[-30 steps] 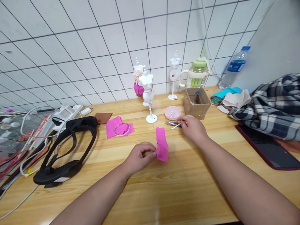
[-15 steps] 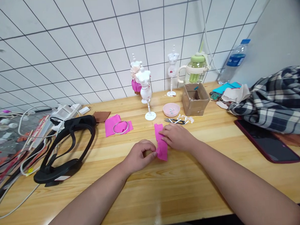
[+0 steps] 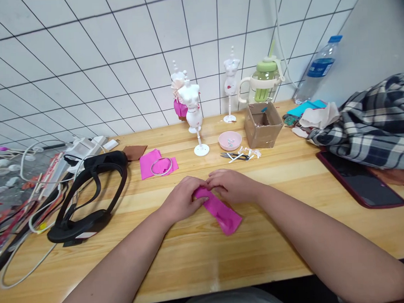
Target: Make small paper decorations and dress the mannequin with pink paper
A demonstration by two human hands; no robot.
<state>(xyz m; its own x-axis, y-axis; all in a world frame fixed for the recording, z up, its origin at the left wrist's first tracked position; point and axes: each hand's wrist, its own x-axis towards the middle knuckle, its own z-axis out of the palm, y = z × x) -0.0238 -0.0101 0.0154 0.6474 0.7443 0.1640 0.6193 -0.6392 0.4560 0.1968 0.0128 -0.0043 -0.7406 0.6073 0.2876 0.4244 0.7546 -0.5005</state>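
A strip of pink crepe paper lies slanted on the wooden table, its far end between my two hands. My left hand pinches that end from the left with closed fingers. My right hand grips the same end from the right, fingertips touching the left hand's. Behind them stand a white mini mannequin on a stand, small scissors with white scraps, and a pink bowl.
More pink paper with a wire ring lies to the left, beside a black headset and cables. A cardboard box, green cup, water bottle, plaid cloth and dark tablet occupy the right.
My right hand came back from the scissors to the pink strip and now grips its end with the left. The strip turned from standing upright to lying slanted toward me.
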